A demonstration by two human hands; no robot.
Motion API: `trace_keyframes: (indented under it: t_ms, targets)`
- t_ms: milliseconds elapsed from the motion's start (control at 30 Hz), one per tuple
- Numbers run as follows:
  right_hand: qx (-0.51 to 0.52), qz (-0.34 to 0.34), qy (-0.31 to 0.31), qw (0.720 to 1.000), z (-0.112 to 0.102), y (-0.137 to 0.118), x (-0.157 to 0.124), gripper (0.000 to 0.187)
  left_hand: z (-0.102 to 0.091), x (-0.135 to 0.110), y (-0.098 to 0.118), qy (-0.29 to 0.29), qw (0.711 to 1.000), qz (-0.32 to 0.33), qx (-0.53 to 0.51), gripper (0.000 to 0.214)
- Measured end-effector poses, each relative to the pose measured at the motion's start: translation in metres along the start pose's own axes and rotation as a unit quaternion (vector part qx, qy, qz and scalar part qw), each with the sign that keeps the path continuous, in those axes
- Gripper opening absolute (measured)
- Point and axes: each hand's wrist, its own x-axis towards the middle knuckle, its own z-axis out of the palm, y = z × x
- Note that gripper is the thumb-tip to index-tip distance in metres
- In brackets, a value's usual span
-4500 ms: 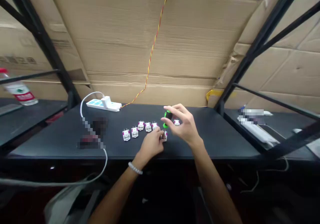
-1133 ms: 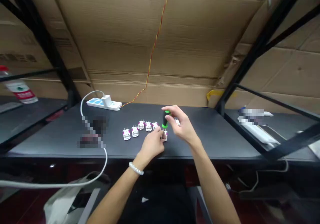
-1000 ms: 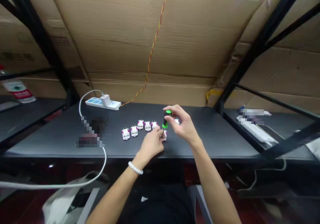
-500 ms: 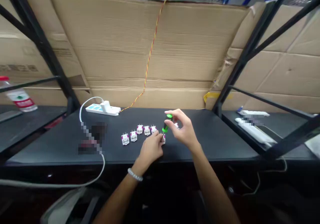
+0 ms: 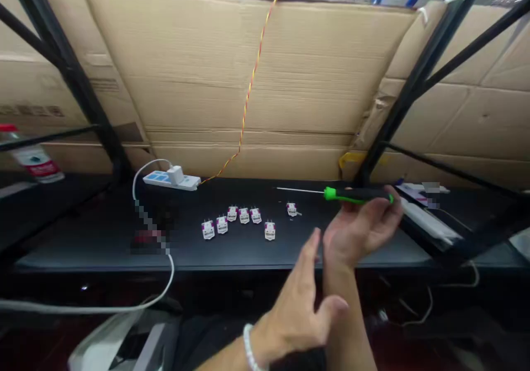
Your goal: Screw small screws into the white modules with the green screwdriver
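One screwdriver (image 5: 356, 195) is riding across the upturned fingers (image 5: 379, 210) of the right hand (image 5: 359, 234), which is lying palm up and half open above the far right of the table. Fingers are curling slightly around the black-and-green handle, but I cannot tell whether the thumb is clamping it, so the grip could be a loose cradle. The thin steel shaft (image 5: 300, 189) is pointing left, roughly level, with its tip hanging in the air over the table. The left hand (image 5: 302, 310) is open with fingers spread apart, holding nothing, and is passing just in front of the right wrist, not touching the tool. Handling looks easy: a light, stiff tool, best taken by the thick handle, where the grip should be secure, and not by the skinny shaft. Seven small white connectors (image 5: 244, 215) with magenta sides are sitting on the black table (image 5: 83, 255), six in a loose row and one off to the right, beneath the shaft. They are probably light and could skid if nudged, and their small metal pins look fragile. A white power strip (image 5: 170, 180) is sitting at the back left, with a white cable (image 5: 138, 205) trailing forward.
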Motion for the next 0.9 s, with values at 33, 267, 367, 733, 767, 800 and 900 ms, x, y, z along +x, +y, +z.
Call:
trace_keyframes:
  t_ms: [33,267,367,733,767,800,900]
  targets:
    - [0.002,-0.003,0.014,1.000,0.001,-0.002,-0.003,0.036,0.016,-0.003,0.003,-0.003,0.999,0.032,-0.018,0.122]
    - [-0.017,-0.032,0.091,0.995,-0.003,-0.018,0.005,0.033,0.063,0.007,-0.007,0.070,0.995,0.026,-0.070,0.124]
    - [0.021,-0.045,0.096,0.994,-0.004,-0.019,0.019,0.028,0.076,-0.006,-0.018,0.037,0.992,0.006,-0.120,0.124]
    - [0.007,-0.072,0.082,0.994,-0.001,-0.021,0.023,0.026,0.082,-0.057,-0.045,0.108,0.961,-0.158,-0.197,0.069]
    - [0.027,-0.075,0.076,0.994,0.000,-0.020,0.022,0.024,0.077,-0.051,-0.042,0.105,0.965,-0.154,-0.184,0.067]
    - [0.047,-0.080,0.070,0.993,0.000,-0.019,0.022,0.021,0.073,-0.046,-0.038,0.110,0.969,-0.138,-0.173,0.067]
    - [0.088,-0.089,0.070,0.990,0.000,-0.020,0.026,0.016,0.067,-0.036,-0.029,0.110,0.974,-0.098,-0.170,0.075]
